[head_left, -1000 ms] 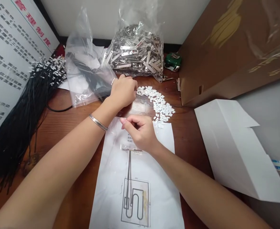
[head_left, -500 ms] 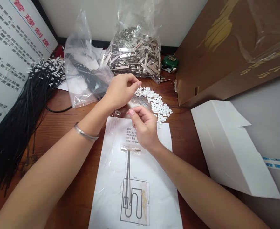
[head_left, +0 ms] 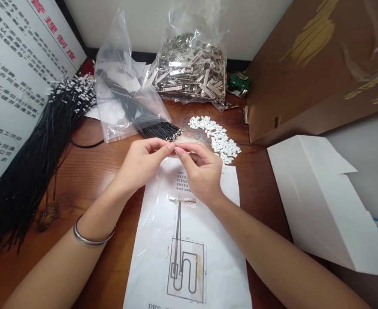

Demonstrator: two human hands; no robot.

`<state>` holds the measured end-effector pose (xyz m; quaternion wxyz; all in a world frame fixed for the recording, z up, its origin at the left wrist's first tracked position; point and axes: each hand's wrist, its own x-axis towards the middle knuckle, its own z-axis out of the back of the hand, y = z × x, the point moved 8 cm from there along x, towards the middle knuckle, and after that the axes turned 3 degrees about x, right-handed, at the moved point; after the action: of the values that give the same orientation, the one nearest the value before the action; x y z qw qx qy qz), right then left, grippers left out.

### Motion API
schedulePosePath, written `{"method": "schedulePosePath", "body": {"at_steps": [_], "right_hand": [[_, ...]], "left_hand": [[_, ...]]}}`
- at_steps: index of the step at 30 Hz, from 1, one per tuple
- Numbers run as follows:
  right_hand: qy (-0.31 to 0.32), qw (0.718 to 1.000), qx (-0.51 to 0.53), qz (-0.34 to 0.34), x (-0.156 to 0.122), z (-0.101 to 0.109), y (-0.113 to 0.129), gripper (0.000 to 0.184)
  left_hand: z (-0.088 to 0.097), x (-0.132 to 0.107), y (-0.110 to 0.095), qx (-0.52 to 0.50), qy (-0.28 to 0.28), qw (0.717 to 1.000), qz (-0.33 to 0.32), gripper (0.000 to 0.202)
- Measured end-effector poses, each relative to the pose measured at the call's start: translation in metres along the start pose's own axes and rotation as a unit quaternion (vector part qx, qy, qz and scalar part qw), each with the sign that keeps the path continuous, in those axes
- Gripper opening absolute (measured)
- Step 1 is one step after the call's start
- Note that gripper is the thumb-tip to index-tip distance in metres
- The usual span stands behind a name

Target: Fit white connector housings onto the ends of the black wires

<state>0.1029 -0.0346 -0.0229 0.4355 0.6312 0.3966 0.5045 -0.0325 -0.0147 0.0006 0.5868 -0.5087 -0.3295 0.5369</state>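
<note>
My left hand [head_left: 145, 161] and my right hand [head_left: 203, 169] meet above the top of a printed sheet [head_left: 150, 240], thumbs and forefingers pinched tip to tip. Whatever lies between the fingertips is too small and covered to make out. Just beyond my left hand, a bundle of black wires [head_left: 159, 128] with metal tips sticks out of a clear plastic bag [head_left: 111, 128]. A scatter of small white plastic connector housings [head_left: 224, 143] lies beyond my right hand.
A clear bag of metal strips [head_left: 189, 71] stands at the back, beside a green tape measure [head_left: 238, 83]. More black wires with white ends [head_left: 24, 171] hang at the left. A brown box [head_left: 291, 64] and a folded white card [head_left: 324, 206] flank the right side.
My left hand has come back from the near edge of the white housings to meet my right fingertips. The black wire tips now show. The view has shifted slightly.
</note>
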Motion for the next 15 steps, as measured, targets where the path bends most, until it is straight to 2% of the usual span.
{"method": "schedulePosePath", "body": {"at_steps": [2, 4, 7, 10, 15], "right_hand": [[-0.004, 1.000, -0.010, -0.004, 0.000, 0.001, -0.002, 0.006], [-0.016, 0.999, -0.011, -0.038, 0.001, 0.003, -0.006, 0.008], [-0.036, 0.995, -0.004, -0.090, 0.002, 0.005, -0.009, 0.010], [-0.029, 0.994, 0.003, -0.108, 0.002, 0.003, -0.006, 0.009], [-0.017, 0.993, 0.007, -0.119, 0.000, 0.001, -0.007, 0.008]], "left_hand": [[0.004, -0.001, 0.002, 0.045, -0.009, 0.999, -0.008, 0.023], [0.018, 0.000, 0.001, 0.144, -0.059, 0.987, -0.041, 0.024], [0.041, 0.000, -0.001, 0.332, -0.139, 0.930, -0.081, 0.022], [0.049, 0.002, 0.006, 0.437, -0.144, 0.887, -0.051, 0.022], [0.049, 0.009, 0.013, 0.477, -0.128, 0.869, 0.031, 0.032]]}}
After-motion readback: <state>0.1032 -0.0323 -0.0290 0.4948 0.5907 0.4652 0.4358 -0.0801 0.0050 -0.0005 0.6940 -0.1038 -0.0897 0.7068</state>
